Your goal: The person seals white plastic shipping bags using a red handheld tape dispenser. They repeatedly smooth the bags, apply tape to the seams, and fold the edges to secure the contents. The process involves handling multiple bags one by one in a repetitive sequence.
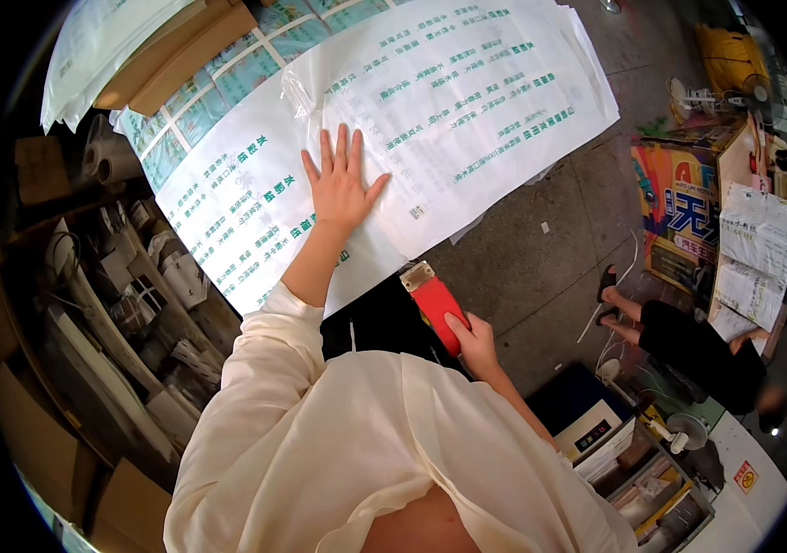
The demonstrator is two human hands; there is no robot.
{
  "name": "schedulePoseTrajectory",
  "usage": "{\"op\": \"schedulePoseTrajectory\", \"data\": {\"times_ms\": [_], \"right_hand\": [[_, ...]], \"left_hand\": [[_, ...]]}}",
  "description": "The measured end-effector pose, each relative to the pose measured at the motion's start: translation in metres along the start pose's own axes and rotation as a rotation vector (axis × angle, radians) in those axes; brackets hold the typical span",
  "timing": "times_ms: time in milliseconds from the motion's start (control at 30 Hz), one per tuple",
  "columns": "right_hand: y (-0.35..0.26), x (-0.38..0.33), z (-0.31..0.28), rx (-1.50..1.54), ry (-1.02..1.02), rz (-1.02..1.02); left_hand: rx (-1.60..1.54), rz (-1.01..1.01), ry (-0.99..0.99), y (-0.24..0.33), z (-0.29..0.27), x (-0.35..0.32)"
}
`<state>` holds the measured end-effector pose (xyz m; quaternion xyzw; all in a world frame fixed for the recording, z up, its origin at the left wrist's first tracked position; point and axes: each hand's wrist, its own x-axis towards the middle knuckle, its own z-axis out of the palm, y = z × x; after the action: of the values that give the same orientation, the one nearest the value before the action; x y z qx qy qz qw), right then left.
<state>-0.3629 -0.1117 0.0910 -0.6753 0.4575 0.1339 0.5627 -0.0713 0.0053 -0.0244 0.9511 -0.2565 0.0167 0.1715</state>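
In the upper middle of the frame, a large white sheet with green printing lies spread out, running from left of centre to the upper right. The left hand rests on it near the centre, palm down with fingers spread, grasping nothing. Below the sheet's lower edge, in the middle of the frame, the right hand is closed around a red tool with a metal end; that end points up and left, close to the sheet, and whether it touches the paper I cannot tell. Clear plastic film lies wrinkled on the sheet above the left hand. At the upper left, blue-green packs show past the sheet's far edge, beside brown cardboard. Paper rolls sit at the left. At the right of the frame, another person in dark clothes is next to an opened printed paper, near a colourful carton. A small fan stands at the lower right
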Motion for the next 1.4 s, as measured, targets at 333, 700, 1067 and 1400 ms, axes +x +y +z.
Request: {"op": "schedulePoseTrajectory", "data": {"times_ms": [333,700,1067,1400], "right_hand": [[-0.029,0.043,0.032,-0.38,-0.026,0.124],[0.104,0.05,-0.018,-0.927,0.075,0.409],[0.091,0.078,-0.126,-0.365,0.824,0.066],[-0.058,0.109,-0.229,-0.134,0.962,-0.346]], "left_hand": [[0.013,-0.022,-0.052,0.001,-0.004,0.002],[-0.02,-0.002,-0.035,-0.001,-0.01,0.008],[-0.041,0.005,-0.072,0.003,-0.015,0.003],[0.023,-0.019,-0.134,0.012,-0.068,0.012]]}}
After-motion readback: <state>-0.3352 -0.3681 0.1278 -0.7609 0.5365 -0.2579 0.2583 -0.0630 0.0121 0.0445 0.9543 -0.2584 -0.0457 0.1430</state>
